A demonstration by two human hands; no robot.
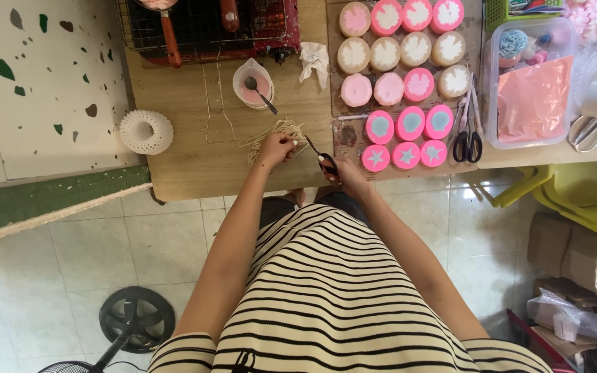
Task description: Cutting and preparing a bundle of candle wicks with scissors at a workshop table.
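Striped shirt (340, 297) is filling the foreground as your left hand (276, 147) is pinching the cream string bundle (278, 131), which is trailing just beyond it. Your right hand (345, 176) is gripping red-handled scissors (320, 157), blades pointing at the string. Right of the grip, eighteen round candles (399, 69) are sitting on a board; a cup with spoon (253, 83) is standing beyond the left.

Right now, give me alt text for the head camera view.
Seen from above, a person's left hand pinches pale string while the right hand holds red-handled scissors to it, over a wooden table beside pink and cream candles.
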